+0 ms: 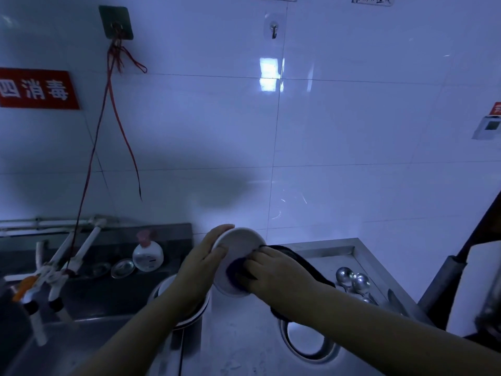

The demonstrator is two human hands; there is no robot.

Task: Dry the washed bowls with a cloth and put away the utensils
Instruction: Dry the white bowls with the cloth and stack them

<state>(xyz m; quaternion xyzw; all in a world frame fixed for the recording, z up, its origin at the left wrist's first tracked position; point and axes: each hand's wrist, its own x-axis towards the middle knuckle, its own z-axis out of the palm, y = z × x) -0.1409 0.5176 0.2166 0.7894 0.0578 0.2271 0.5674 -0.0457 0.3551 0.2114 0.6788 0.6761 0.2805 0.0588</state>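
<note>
My left hand [202, 256] grips a white bowl [238, 240] by its rim, tilted so its inside faces me, above the steel counter. My right hand [267, 272] presses a dark cloth [295, 260] into the bowl, and the cloth trails over my wrist. Below my left forearm stands a stack of bowls [162, 289], partly hidden. Several steel spoons [352, 280] lie on the counter to the right.
A steel counter [244, 346] has a round hole with a metal rim [309, 346]. A sink with taps [54, 270] is at left, with a soap bottle [147, 253] and a small lid [122, 268] behind it. A paper roll [471, 283] stands at right.
</note>
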